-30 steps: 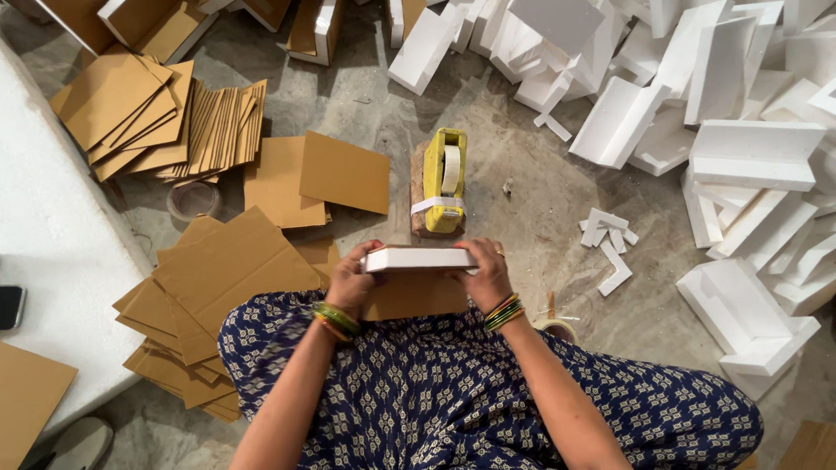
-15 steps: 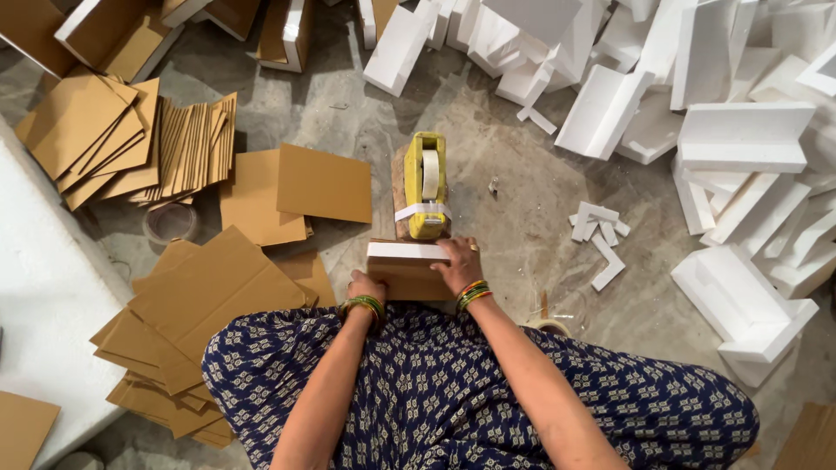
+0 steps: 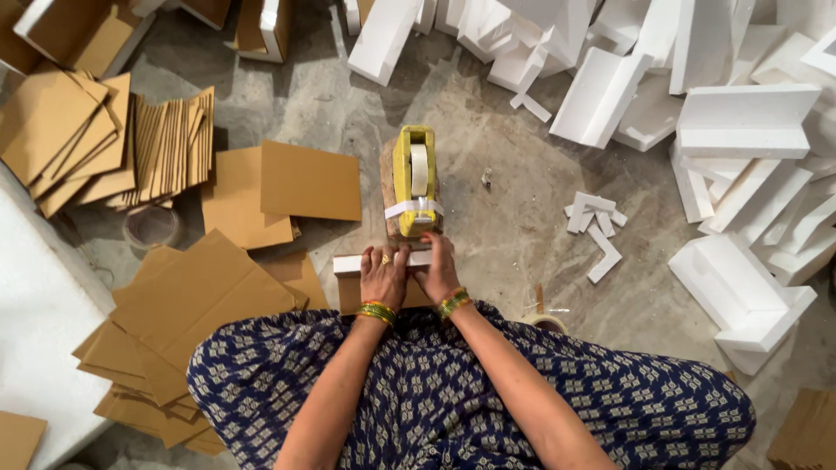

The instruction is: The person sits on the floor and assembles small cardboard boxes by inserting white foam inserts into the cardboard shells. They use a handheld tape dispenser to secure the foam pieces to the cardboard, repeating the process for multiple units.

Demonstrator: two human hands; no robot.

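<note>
1. left hand [image 3: 383, 274] lies flat, fingers spread, pressing on a white foam block [image 3: 353, 264] on the floor.
2. right hand [image 3: 438, 271] rests beside it, fingers reaching the tape strip of the yellow tape dispenser [image 3: 414, 181].
3. cardboard sheets [image 3: 305, 181] lie left.

Tape dispenser [image 3: 414, 178]: yellow body, off-white roll. Block [image 3: 353, 264] under both hands: white. Cardboard sheets [image 3: 309, 180], left: plain tan-brown. Foam pieces [image 3: 740, 122], far and right: white. Floor [image 3: 514, 252]: mottled grey. Garment [image 3: 435, 400], near: navy, small white diamond print. Bangles [image 3: 377, 312]: green and gold.
</note>
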